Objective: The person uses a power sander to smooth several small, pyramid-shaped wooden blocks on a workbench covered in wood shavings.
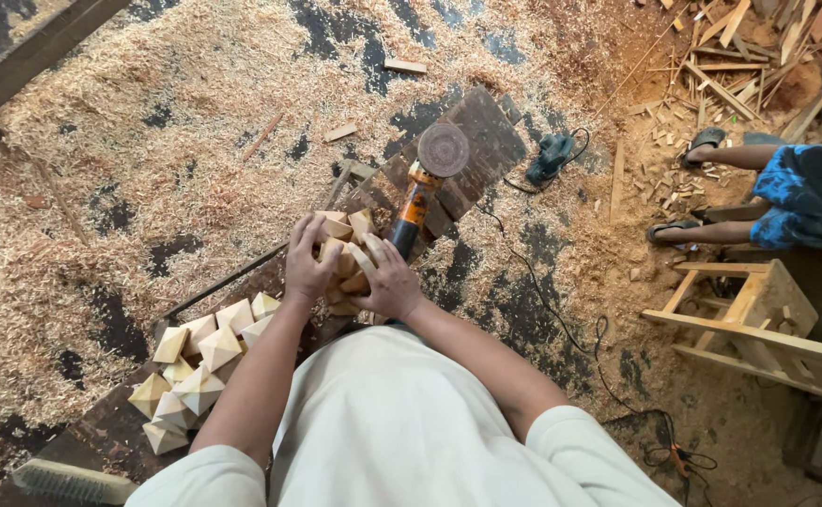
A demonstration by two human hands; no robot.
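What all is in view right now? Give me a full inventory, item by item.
wooden piece in hand: one faceted cluster, pale wood, held between both hands at centre
faceted wooden blocks: a pile, exact count unclear, pale wood, on the dark board lower left
angle grinder: one, orange body with round disc, lying just beyond the hands
dark board: one, dark brown, under the grinder
power tool: one, teal, right of the board
wood shavings: covering the floor, tan
offcuts: a heap, top right
wooden frame: one, pale, right
brush: one, bottom left
other person's legs: two, sandalled, right
left hand: gripping the piece
right hand: gripping the piece
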